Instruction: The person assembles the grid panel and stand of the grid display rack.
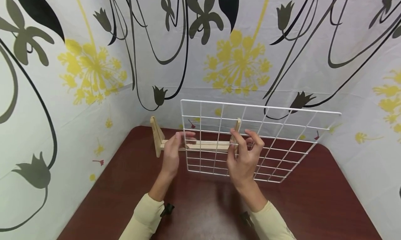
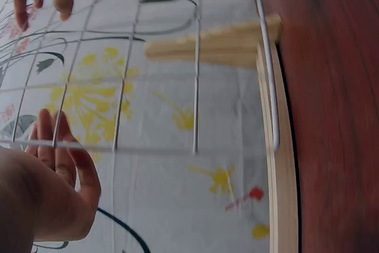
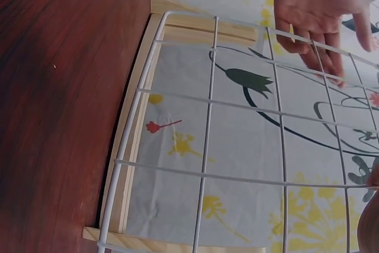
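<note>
White-coated wire forms a rectangular grid panel [image 1: 270, 148], held or propped upright at a tilt above a dark reddish-brown table [image 1: 200, 205]. Its left part overlaps, in the head view, a pale wooden stand [image 1: 208, 146] with two uprights joined by a low crossbar; its right part extends well beyond the right upright. Contact between panel and stand cannot be confirmed.

Left hand [image 1: 172, 153]: open, fingers loosely extended at the panel's left edge, gripping nothing. Touch against the edge wire cannot be verified. Right hand [image 1: 245, 160]: fingers bent, positioned at the panel's middle, at the wires. Whether it pinches a wire cannot be told.

Both forearms wear pale yellow sleeves [image 1: 144, 212]; a dark strap [image 1: 167, 209] shows beside the left cuff. White fabric [image 1: 200, 76] printed with yellow, grey, black and red plant motifs surrounds the table at the rear and sides.
</note>
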Available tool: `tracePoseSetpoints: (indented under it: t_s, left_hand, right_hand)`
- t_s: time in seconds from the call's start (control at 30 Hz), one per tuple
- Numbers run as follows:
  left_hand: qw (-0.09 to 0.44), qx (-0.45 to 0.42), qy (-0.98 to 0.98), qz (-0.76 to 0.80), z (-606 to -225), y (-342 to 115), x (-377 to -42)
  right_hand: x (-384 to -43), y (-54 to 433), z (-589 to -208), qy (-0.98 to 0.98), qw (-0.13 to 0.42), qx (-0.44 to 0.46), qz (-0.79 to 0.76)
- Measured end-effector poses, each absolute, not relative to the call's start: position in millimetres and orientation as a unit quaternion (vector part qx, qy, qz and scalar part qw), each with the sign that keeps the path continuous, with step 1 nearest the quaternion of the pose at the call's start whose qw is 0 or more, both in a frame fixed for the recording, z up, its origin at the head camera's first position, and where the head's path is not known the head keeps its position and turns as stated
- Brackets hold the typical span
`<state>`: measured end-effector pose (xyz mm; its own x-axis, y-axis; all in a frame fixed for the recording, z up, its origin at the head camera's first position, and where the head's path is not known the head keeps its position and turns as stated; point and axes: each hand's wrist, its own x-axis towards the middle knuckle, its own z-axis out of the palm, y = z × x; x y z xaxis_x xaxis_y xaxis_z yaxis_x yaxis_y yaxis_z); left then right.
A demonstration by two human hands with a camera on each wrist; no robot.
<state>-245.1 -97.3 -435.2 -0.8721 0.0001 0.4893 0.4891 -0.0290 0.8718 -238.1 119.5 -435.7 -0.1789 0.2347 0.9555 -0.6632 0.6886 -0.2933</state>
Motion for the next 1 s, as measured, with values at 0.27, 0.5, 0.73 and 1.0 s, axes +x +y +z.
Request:
tracePoseSetpoints:
  t_s: [0.27,0.5,0.73,1.0]
  left_hand:
    - [0.334,-0.151,-0.842,-0.397,-438.0,-134.1,-270.8]
    - [0.379,-0.048,-0.832,-0.402,-448.1,-171.9,-290.3]
    - [0.262,0.077,-0.862,-0.428,-456.8,-203.8,-301.6]
    - [0.077,0.05,-0.86,-0.502,-461.5,-230.8,-316.8]
  right_hand:
    - [-239.9,124.2,-438.0,-0.683,0.615,0.156,0.361]
    - [-238.8,125.9,-440.7,-0.685,0.61,0.159,0.365]
    - [-238.3,127.2,-441.3,-0.691,0.6,0.169,0.367]
    - [-236.2,127.2,-441.2,-0.701,0.582,0.178,0.372]
